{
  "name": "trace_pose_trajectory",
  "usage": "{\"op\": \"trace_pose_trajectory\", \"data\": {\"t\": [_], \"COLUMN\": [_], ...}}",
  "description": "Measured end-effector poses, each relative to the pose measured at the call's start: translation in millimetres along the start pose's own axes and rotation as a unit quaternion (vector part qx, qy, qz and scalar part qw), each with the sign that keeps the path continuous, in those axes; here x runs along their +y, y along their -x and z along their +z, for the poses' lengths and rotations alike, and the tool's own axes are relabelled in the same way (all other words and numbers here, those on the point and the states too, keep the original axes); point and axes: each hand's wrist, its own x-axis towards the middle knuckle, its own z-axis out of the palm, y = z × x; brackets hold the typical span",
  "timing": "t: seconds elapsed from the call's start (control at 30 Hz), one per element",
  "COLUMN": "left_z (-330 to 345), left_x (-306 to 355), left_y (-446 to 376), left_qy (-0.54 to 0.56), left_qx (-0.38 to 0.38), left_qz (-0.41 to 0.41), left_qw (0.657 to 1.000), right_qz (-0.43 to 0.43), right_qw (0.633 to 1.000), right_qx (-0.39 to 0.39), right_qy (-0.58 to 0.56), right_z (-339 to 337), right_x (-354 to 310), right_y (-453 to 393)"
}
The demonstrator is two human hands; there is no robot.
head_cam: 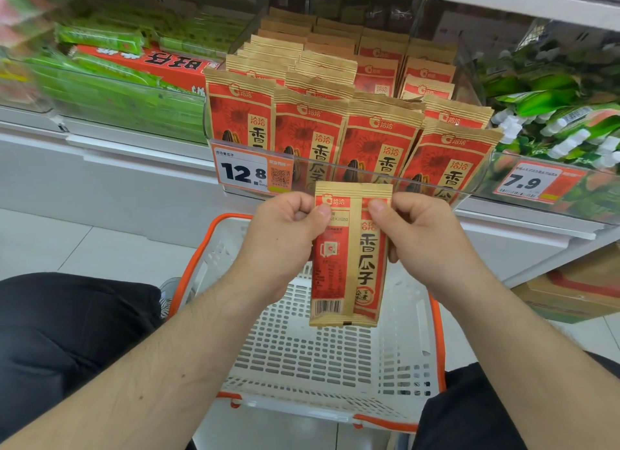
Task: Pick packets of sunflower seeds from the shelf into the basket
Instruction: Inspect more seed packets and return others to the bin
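**One packet in hand, basket below still looks empty**

One red-and-tan paper packet of sunflower seeds is what I'm holding, back side facing me, hanging upright over the white perforated plastic basket with orange rim. It's clear of the shelf and not touching the basket.

Hands:
- left hand: fingers curled, thumb pinching the packet's upper left edge
- right hand: fingers curled, thumb pinching the upper right edge, near the centre seam
- both grasp the same packet, near the top; bottom half hangs free

How I'd do this step well:
- lower it until the bottom edge is near the basket floor, then let go; dropping from here risks it bouncing off the rim
- lay it flat to leave room for more
- release one hand first so it can reach back to the shelf

Remaining packets stand in rows behind the clear plastic shelf front, just above the orange-and-white 12.8 price tag.
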Motion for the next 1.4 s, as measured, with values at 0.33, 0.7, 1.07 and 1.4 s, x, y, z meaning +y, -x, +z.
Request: {"op": "trace_pose_trajectory", "data": {"t": [0.33,0.7,1.07,1.4], "left_z": [-2.7,-3.7,-5.6,-7.7], "left_x": [2.0,3.2,3.6,2.9], "left_y": [-1.3,-3.4,-5.5,-7.4], "left_qy": [0.024,0.059,0.083,0.101], "left_qx": [0.032,0.054,0.065,0.078], "left_qz": [-0.012,-0.038,-0.061,-0.083], "left_qw": [0.999,0.996,0.993,0.988], "right_qz": [0.027,0.032,0.02,0.017], "right_qw": [0.995,0.983,0.973,0.965], "right_qx": [-0.085,-0.16,-0.21,-0.25], "right_qy": [0.035,0.082,0.09,0.078], "right_z": [-7.4,-11.3,-14.0,-15.0], "right_x": [-0.3,-4.7,-6.0,-5.6], "right_y": [-0.9,1.0,2.4,2.6]}}
